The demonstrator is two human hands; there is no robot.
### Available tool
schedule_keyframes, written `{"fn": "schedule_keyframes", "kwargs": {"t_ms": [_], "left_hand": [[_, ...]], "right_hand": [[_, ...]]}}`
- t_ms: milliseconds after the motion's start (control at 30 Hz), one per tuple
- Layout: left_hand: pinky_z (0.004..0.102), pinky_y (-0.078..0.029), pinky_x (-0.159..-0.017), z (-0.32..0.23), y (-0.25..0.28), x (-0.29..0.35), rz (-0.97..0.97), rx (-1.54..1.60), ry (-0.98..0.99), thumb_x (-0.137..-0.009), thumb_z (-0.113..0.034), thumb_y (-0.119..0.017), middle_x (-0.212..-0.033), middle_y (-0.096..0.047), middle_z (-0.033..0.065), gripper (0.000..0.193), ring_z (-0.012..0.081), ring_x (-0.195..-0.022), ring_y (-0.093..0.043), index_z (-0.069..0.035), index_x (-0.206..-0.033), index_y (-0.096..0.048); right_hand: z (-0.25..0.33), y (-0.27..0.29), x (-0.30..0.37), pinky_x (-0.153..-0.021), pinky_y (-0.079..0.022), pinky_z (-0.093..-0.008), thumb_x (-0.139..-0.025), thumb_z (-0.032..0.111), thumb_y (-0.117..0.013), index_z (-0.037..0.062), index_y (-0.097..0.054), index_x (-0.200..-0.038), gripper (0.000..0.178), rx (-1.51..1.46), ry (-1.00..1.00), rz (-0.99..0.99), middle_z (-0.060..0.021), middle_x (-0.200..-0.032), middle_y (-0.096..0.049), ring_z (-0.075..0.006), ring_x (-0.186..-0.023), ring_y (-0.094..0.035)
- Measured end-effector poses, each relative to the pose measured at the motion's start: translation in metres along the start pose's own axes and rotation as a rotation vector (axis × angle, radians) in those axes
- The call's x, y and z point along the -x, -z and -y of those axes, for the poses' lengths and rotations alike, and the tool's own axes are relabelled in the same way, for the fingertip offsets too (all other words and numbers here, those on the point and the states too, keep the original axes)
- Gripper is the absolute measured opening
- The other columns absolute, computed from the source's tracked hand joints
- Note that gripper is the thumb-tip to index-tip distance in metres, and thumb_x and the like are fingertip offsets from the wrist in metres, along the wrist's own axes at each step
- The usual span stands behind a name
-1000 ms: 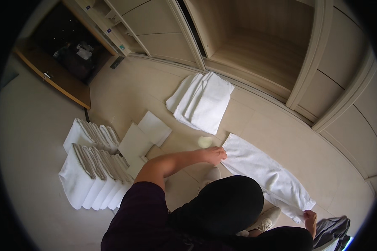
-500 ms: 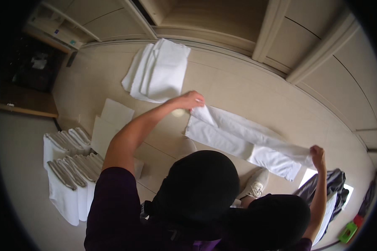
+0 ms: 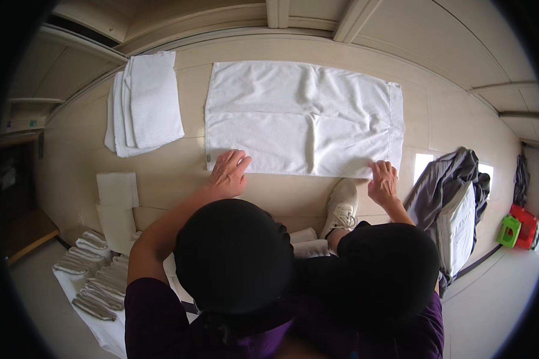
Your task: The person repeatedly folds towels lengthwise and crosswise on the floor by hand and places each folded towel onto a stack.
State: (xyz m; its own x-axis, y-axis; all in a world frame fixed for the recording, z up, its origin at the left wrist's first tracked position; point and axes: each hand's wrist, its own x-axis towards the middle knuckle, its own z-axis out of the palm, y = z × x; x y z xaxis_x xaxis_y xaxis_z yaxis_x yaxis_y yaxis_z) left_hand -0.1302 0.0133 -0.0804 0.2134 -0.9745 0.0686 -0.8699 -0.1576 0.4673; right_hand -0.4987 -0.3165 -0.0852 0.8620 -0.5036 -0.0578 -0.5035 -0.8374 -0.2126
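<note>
A white towel (image 3: 257,131) lies spread nearly flat on the tiled floor in front of me, with a crease across its middle and a seam at its right end. At its near left corner, my left hand (image 3: 228,172) has bent fingers closed on the hem. My right hand (image 3: 384,181) pinches the near right corner. Part of the hem is hidden under the fingers of each hand. A stack of folded white towels (image 3: 153,102) lies to the far left, apart from the spread one.
Rolled or folded white cloths (image 3: 96,287) stand in rows at the lower left, near pale flat pieces (image 3: 117,209). A shoe (image 3: 343,209) rests by the near hem. Grey clothing (image 3: 440,179) lies at right, beyond it a green plastic item (image 3: 509,231). Cabinets line the far side.
The towel, half folded and lifted earlier, is now spread flat. Both hands came down to its near edge, the right hand moving left. The view turned, shifting the stack leftward.
</note>
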Motion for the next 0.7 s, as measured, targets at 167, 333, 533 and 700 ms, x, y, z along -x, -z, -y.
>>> {"fn": "schedule_keyframes", "kwargs": {"t_ms": [167,333,533,700], "left_hand": [[0.0461,-0.043,-0.085,0.009,-0.013,-0.002,-0.085,-0.368,-0.01,-0.08,-0.006,-0.061,-0.112,-0.057,0.0114,0.034,0.0286,-0.108,-0.055,-0.006,-0.114,-0.063],[0.0447,-0.04,-0.08,0.054,-0.013,-0.004,-0.037,-0.35,0.055,-0.078,-0.002,-0.06,-0.099,-0.059,0.0073,0.016,0.0267,-0.099,-0.058,-0.008,-0.092,-0.06],[0.0427,-0.05,-0.088,0.069,0.058,0.011,0.146,0.263,0.433,-0.085,0.001,-0.061,-0.104,-0.073,0.0172,0.021,0.0336,-0.101,-0.067,0.002,-0.103,-0.072],[0.034,-0.052,-0.087,0.093,0.088,0.014,0.228,0.467,0.587,-0.098,-0.012,-0.063,-0.105,-0.075,0.0085,0.023,0.0193,-0.096,-0.069,0.002,-0.113,-0.072]], "right_hand": [[-0.013,-0.035,-0.002,-0.089,-0.04,-0.0472,-0.075,0.002,-0.06,0.0062,-0.057,-0.113,0.038,0.14,-0.047,-0.118,-0.0139,-0.106,-0.057,-0.0335,-0.103,-0.053],[-0.032,-0.009,-0.023,-0.082,-0.042,-0.0445,-0.077,0.003,-0.058,0.0063,-0.063,-0.08,0.006,0.132,-0.101,-0.249,-0.0098,-0.086,-0.058,-0.0309,-0.093,-0.055],[-0.069,0.051,0.001,-0.083,-0.051,-0.043,-0.087,0.002,-0.063,0.0035,-0.072,-0.093,0.011,-0.257,-0.15,-0.14,-0.015,-0.092,-0.072,-0.0337,-0.094,-0.067],[-0.097,0.069,0.003,-0.078,-0.051,-0.026,-0.092,0.003,-0.066,-0.0027,-0.073,-0.104,0.015,-0.641,-0.449,0.033,-0.0048,-0.088,-0.074,-0.009,-0.084,-0.065]]}}
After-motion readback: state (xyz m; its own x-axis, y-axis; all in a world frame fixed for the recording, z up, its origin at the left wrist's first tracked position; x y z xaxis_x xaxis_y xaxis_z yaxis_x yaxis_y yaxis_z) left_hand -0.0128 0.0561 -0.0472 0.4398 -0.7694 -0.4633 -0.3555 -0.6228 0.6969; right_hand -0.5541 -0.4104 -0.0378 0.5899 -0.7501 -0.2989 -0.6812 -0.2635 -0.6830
